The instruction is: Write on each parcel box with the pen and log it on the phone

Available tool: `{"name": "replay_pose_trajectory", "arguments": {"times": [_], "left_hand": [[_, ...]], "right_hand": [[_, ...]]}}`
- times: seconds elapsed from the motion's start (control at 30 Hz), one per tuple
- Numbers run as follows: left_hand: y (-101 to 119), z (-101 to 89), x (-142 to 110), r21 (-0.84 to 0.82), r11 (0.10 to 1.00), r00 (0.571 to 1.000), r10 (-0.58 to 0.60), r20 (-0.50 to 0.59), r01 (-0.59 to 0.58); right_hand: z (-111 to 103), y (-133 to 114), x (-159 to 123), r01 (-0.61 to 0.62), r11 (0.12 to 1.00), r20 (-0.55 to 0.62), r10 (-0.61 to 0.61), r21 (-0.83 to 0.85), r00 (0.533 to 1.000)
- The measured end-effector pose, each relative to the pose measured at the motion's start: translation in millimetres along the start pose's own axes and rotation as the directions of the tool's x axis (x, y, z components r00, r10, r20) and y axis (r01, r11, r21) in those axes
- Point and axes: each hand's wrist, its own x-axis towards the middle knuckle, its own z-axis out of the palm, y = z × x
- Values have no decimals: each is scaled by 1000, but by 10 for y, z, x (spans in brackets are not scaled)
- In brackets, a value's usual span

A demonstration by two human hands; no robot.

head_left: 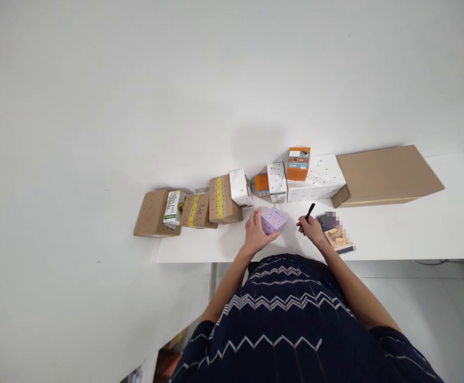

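A small purple box [273, 220] with dark dots on its faces is tilted in the grip of my left hand [256, 233], thumb on the near side and fingers on the far side. In my right hand [311, 229] is a black pen [310, 210], held between thumb and fingers as for writing, its upper end pointing away from me. The pen and the purple box are apart. Just right of my right hand lies a dark notebook [337, 234] with a tan picture on its cover, partly covered by the wrist and blurred.
Along the wall stand dotted brown boxes [226, 198] with yellow tape, dotted white boxes [239, 187], and an orange box [298, 164] on a long white box [319, 178]. A large brown carton [387, 173] fills the right back. The white table's [399, 234] front edge is near my body.
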Motion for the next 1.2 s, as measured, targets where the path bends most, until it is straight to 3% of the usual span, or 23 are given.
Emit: {"name": "replay_pose_trajectory", "arguments": {"times": [0.17, 0.23, 0.37, 0.5, 0.6, 0.73, 0.93, 1.1, 1.2], "left_hand": [[-80, 123, -115, 4, 986, 981, -164, -102, 166], [-105, 142, -126, 41, 983, 980, -172, -98, 176], [-109, 112, -82, 340, 937, 996, -65, -57, 80], [-99, 106, -47, 679, 734, 993, 80, -84, -2], [-150, 173, -89, 778, 617, 985, 174, 11, -118], [-304, 319, -211, 782, 574, 964, 234, 126, -241], [-550, 455, -303, 680, 610, 913, 295, 282, -407], [-592, 458, -265, 603, 677, 906, 319, 277, -422], [-561, 436, -239, 572, 696, 901, 324, 288, -434]], "right_hand": [[-7, -98, -47, -1, 994, -28, 4, 108, 1000], [5, -119, -53, 0, 992, -27, 3, 127, 1000], [33, -80, -34, -1, 987, -26, 5, 163, 1000], [47, 16, -2, 11, 981, -52, -1, 195, 999], [47, 38, -1, 12, 978, -61, 0, 207, 998], [41, -25, -34, 22, 977, -65, -9, 212, 998], [48, -121, -84, 9, 961, -80, 14, 276, 997], [37, -171, -52, 47, 934, -143, 5, 354, 990], [10, -280, -20, 98, 948, -205, -36, 302, 978]]}}
